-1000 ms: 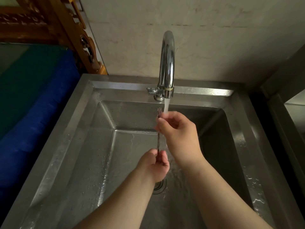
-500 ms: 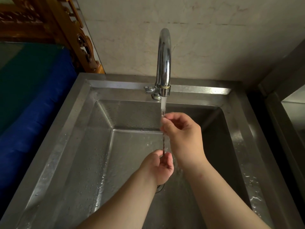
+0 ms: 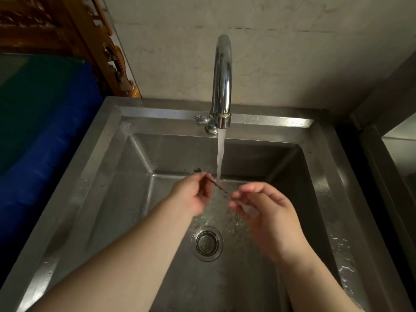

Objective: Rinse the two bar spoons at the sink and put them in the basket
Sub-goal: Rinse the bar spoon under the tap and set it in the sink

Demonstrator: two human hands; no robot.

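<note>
Pinched at opposite ends by left hand [image 3: 191, 194] and right hand [image 3: 263, 210]: thin dark twisted-metal bar spoon [image 3: 219, 186], under running tap water [image 3: 221, 154].

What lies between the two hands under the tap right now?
In the head view, a thin dark bar spoon spans the gap from the left hand to the right hand, and the water stream lands on it.

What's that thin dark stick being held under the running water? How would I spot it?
Start at the steel sink and follow the stream from the tap straight down. Where the water lands, a thin dark bar spoon slants between the left hand and the right hand. It is the only slender dark rod there, above the round drain.
</note>
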